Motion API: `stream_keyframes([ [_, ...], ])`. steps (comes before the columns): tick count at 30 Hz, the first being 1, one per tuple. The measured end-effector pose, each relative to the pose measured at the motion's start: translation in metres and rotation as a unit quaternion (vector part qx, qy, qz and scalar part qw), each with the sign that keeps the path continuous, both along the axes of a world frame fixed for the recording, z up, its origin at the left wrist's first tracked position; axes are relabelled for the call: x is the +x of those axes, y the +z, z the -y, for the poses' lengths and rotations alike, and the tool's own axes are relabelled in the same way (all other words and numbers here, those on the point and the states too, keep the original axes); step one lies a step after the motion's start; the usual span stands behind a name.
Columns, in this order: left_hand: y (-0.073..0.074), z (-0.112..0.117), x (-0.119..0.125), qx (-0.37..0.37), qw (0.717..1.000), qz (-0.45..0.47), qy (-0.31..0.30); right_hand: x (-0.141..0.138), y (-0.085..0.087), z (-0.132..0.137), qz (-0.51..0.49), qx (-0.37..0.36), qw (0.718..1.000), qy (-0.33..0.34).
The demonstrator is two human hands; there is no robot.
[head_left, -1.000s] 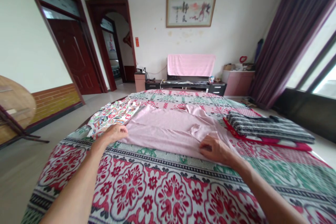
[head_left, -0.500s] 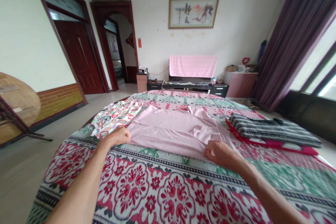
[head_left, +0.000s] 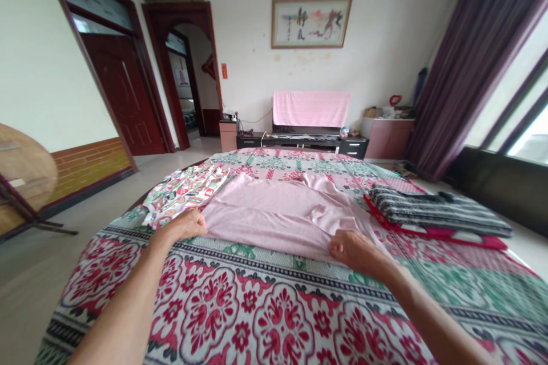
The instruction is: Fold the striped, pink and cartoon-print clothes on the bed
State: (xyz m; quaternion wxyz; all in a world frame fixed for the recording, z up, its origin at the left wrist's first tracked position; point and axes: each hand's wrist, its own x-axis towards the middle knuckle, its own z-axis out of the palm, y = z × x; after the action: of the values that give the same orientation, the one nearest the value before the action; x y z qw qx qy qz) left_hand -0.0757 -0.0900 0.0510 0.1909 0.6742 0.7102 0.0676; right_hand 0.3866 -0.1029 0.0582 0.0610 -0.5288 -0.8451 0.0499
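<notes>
A pale pink garment (head_left: 278, 214) lies spread flat on a patterned red, green and white bedspread (head_left: 265, 308). My left hand (head_left: 185, 226) is closed on the garment's near left edge. My right hand (head_left: 354, 250) is closed on its near right edge, fingers curled under the cloth. Both arms reach forward across the bed.
A white printed cloth (head_left: 182, 191) lies left of the pink garment. A folded striped stack on a red piece (head_left: 432, 211) sits to the right. A round wooden table (head_left: 23, 168) stands at far left; a TV stand with a pink cover (head_left: 310, 120) lines the back wall.
Both hands have curled tighter on the garment's near edge; the right hand slid slightly toward me. The garment stays flat.
</notes>
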Motion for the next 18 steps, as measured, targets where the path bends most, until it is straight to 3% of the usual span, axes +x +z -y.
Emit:
stream_keyframes([
  [6, 0.004, 0.003, 0.002, -0.001, 1.0, 0.003, -0.007, -0.002, -0.003, 0.0, 0.0, 0.031, 0.999, 0.01],
  [18, 0.018, 0.008, -0.003, 0.025, 0.999, 0.021, -0.018, 0.005, 0.027, 0.006, -0.03, 0.04, 0.999, 0.009],
])
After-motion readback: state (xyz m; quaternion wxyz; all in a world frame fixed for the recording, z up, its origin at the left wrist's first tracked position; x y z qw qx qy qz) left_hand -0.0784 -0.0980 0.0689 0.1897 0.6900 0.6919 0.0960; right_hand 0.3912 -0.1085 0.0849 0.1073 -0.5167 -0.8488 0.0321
